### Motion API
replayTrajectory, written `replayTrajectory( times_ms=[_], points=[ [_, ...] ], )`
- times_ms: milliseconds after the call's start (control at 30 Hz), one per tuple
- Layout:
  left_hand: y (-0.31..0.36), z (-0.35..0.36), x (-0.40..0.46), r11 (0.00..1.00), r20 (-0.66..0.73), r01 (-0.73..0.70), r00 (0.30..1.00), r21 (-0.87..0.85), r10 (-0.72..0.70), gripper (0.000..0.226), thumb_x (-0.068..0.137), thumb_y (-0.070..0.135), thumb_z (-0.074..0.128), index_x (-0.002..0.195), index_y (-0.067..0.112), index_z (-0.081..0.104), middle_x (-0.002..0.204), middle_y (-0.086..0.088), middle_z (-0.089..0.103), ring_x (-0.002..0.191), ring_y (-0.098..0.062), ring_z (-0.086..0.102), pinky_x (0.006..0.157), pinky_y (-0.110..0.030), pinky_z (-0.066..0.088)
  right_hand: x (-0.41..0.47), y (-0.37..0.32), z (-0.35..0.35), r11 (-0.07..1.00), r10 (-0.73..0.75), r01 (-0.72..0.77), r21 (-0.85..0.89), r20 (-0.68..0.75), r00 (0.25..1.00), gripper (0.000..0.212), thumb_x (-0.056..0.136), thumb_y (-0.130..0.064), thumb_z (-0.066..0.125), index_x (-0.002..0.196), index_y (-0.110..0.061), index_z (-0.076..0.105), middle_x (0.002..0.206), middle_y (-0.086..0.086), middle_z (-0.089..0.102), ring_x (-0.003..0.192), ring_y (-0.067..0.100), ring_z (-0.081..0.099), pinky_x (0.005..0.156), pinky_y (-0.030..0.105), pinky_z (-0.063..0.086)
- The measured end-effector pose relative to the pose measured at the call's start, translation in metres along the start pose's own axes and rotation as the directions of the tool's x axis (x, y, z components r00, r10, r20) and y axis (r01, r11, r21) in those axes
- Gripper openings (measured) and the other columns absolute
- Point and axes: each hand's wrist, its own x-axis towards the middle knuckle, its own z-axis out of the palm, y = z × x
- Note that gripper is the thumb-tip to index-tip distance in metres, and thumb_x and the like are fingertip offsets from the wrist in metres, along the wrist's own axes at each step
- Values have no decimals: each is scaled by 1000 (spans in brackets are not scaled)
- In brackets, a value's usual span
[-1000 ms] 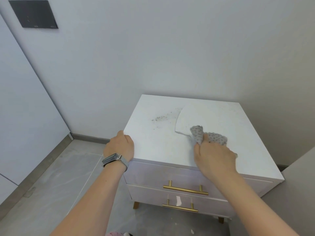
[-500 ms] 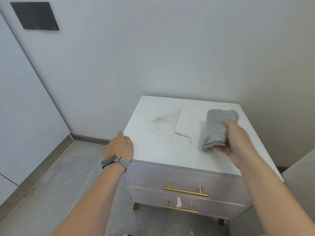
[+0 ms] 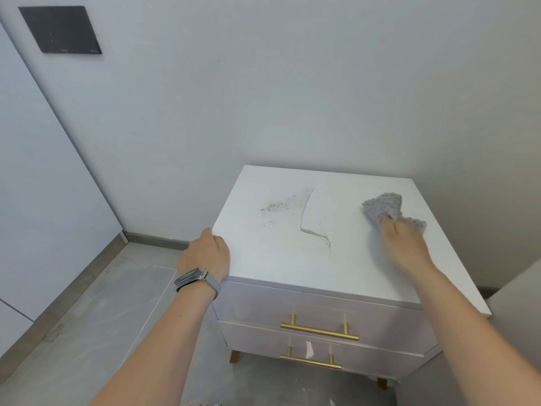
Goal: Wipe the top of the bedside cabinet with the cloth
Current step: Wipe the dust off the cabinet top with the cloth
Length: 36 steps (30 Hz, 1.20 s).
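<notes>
The white bedside cabinet (image 3: 281, 259) stands against the wall, with two drawers and gold handles. Dark specks of dirt (image 3: 278, 205) lie on the left rear of its top, beside a cleaner curved swath (image 3: 325, 212) in the middle. My right hand (image 3: 405, 244) holds a grey speckled cloth (image 3: 383, 209) and presses it on the right rear part of the top. My left hand (image 3: 205, 256), with a watch on its wrist, grips the cabinet's front left corner.
A white wall runs close behind the cabinet and a dark panel (image 3: 61, 29) hangs high on it. A white cupboard front (image 3: 38, 186) stands at the left. Grey tiled floor (image 3: 96, 326) lies in front and to the left. A pale surface (image 3: 518, 303) edges in at the right.
My right hand lifted the cloth off the front middle of the top, carried it right and back, and has set it down on the right rear part. My left hand stayed put.
</notes>
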Motion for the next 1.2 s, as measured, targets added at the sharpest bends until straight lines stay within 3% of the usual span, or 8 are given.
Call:
replayTrajectory(
  times_ms=[200, 300, 433, 533, 667, 833, 1033, 1200],
  points=[
    [0, 0, 0, 1000, 0, 1, 1000, -1, -1, 22, 93, 17, 25, 82, 9, 42, 72, -9, 50, 69, -32, 48, 58, -33, 35, -13, -40, 31, 989, -147, 145, 22, 168, 975, 48, 101, -26, 21, 137, -1, 40, 147, 21, 39, 134, 33, 37, 104, 34, 29],
    [0, 0, 0, 1000, -2, -2, 1000, 3, 2, 22, 93, 18, 25, 81, 9, 41, 73, -10, 52, 67, -31, 48, 56, -32, 33, -19, -48, 47, 979, -199, 202, 13, 219, 955, 45, 101, -25, 18, 130, -3, 44, 144, 20, 42, 129, 33, 40, 92, 31, 31],
    [1, -1, 0, 1000, 2, 2, 1000, 8, -2, 22, 93, 18, 25, 84, 10, 43, 75, -9, 51, 69, -31, 48, 58, -32, 34, -14, -53, 50, 985, -115, 78, 155, 247, 962, 49, 100, -31, 20, 132, -4, 46, 139, 19, 47, 125, 33, 45, 96, 34, 35],
    [1, -1, 0, 1000, 8, 2, 1000, 8, -2, 23, 93, 18, 25, 86, 9, 45, 76, -10, 52, 71, -32, 49, 59, -33, 37, 2, -49, 37, 783, 53, -194, 591, 247, 967, 45, 98, -35, 30, 123, -8, 56, 124, 9, 60, 109, 26, 60, 101, 39, 45],
    [0, 0, 0, 1000, 6, 6, 1000, 6, -6, 23, 93, 19, 25, 85, 10, 44, 75, -10, 52, 70, -31, 49, 59, -32, 36, 27, -32, 7, 609, 200, -185, 771, 77, 977, 32, 93, -31, 35, 90, -13, 62, 106, 3, 65, 87, 18, 64, 87, 36, 49],
    [0, 3, 2, 999, -15, -8, 1000, 33, 8, 27, 94, 19, 24, 94, 9, 49, 73, -7, 51, 68, -30, 49, 56, -31, 33, 59, -30, -8, 884, 125, 2, 468, -241, 963, 49, 95, -33, 30, 128, -4, 52, 133, 19, 55, 121, 34, 51, 99, 36, 39],
    [-3, 9, 4, 999, -35, 5, 999, 37, -3, 20, 93, 19, 24, 89, 13, 43, 69, -5, 48, 67, -29, 47, 56, -30, 31, 99, -42, 23, 999, -24, 28, -35, 116, 993, 50, 101, -25, 20, 137, 5, 37, 145, 28, 36, 133, 37, 34, 108, 37, 22],
    [-4, 12, 6, 999, -47, 7, 999, 42, -5, 21, 93, 21, 25, 92, 15, 45, 60, 2, 40, 66, -28, 47, 58, -31, 33, 119, -68, 53, 990, -80, 103, -94, 218, 973, 55, 100, -34, 18, 145, -5, 29, 156, 17, 23, 143, 31, 22, 114, 35, 17]
  ],
)
